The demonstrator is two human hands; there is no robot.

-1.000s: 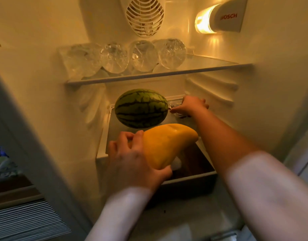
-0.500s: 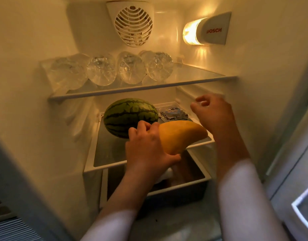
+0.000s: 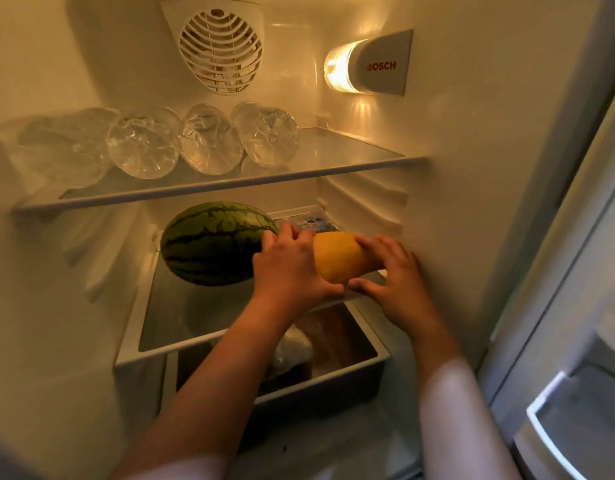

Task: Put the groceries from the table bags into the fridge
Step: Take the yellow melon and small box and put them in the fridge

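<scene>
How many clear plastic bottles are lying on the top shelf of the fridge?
4 show plainly, lying side by side with bottoms facing out: far left, second, third, rightmost. Something clear below the right pair may be another bottle.

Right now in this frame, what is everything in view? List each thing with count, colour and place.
watermelon: 1, striped green, left on the lower glass shelf
yellow melon: 1, yellow, right of the watermelon, held over the shelf
clear plastic punnet: 1, dark contents, behind the melon
plastic bottles: at least 4, clear, lying on the upper shelf
drawer: 1, grey, below the lower shelf, contents unclear
fan vent: 1, white, back wall
lamp: 1, lit, right wall, marked BOSCH
door: 1, pale, open at right
left hand: grips the melon's near end
right hand: holds its right side
</scene>
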